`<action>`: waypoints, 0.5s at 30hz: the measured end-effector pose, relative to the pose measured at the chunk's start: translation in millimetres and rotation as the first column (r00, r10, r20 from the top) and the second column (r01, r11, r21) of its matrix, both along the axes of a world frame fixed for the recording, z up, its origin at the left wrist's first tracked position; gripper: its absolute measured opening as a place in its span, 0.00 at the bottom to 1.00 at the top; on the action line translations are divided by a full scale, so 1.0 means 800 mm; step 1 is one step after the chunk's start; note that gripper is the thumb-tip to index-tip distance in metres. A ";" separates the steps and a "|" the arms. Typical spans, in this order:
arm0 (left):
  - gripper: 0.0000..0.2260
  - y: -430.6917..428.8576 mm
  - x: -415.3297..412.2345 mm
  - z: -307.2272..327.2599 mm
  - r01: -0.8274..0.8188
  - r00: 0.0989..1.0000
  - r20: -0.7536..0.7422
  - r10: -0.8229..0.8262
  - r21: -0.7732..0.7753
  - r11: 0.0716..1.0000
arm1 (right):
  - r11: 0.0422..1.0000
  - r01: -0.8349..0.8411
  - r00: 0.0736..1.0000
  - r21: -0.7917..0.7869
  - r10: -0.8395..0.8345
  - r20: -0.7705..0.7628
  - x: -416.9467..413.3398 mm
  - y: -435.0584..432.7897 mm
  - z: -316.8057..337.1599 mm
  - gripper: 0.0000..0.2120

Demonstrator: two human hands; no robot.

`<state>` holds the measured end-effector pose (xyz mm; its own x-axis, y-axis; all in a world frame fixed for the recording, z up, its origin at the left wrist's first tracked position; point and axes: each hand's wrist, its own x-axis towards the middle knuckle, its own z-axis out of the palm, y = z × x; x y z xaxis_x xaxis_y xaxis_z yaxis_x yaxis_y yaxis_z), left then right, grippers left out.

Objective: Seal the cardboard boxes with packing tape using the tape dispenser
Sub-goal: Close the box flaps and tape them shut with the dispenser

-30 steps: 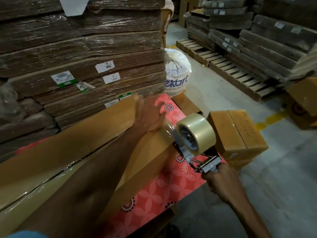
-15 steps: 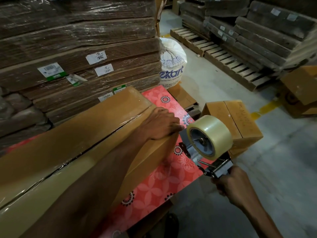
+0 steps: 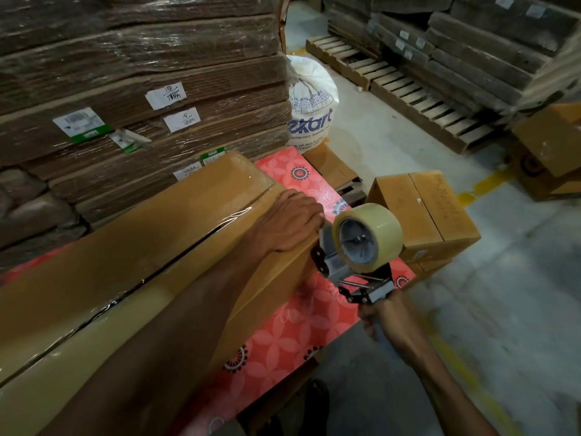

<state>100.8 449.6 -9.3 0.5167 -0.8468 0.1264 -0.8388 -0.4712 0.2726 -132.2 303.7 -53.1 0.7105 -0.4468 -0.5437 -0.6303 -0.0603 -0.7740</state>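
While the left hand (image 3: 287, 226) is pressing the long cardboard box (image 3: 141, 221) at its end, the right hand (image 3: 377, 313), grip closed, is clasping the tape dispenser (image 3: 361, 250) by its handle (likely light, rigid; tape slick).

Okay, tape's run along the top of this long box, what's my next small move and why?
Probably draw the tape dispenser a little down the end face and tilt it to cut. The tape strip already covers the top seam of the long box, the left hand presses on the box's end edge, and the right hand holds the dispenser close at that end.
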 end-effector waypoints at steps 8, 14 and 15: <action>0.23 -0.013 -0.011 0.006 -0.087 0.995 0.047 0.083 0.087 0.992 | 0.947 0.296 0.951 -0.123 -0.304 -0.053 -0.007 -0.019 -0.031 0.08; 0.23 -0.026 -0.056 0.002 -0.110 0.993 0.054 0.105 0.117 0.987 | 0.897 0.024 0.999 -0.441 -0.005 0.046 0.052 -0.040 -0.039 0.05; 0.24 -0.025 -0.062 0.001 -0.099 0.994 0.054 0.093 0.121 0.988 | 0.883 -0.005 0.999 -0.468 0.030 0.046 0.059 -0.042 -0.047 0.05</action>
<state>51.2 429.4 -8.6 0.5920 -0.8044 0.0508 -0.7990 -0.5774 0.1682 -85.2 269.7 -90.7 0.7412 -0.6278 -0.2378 -0.5869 -0.4339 -0.6836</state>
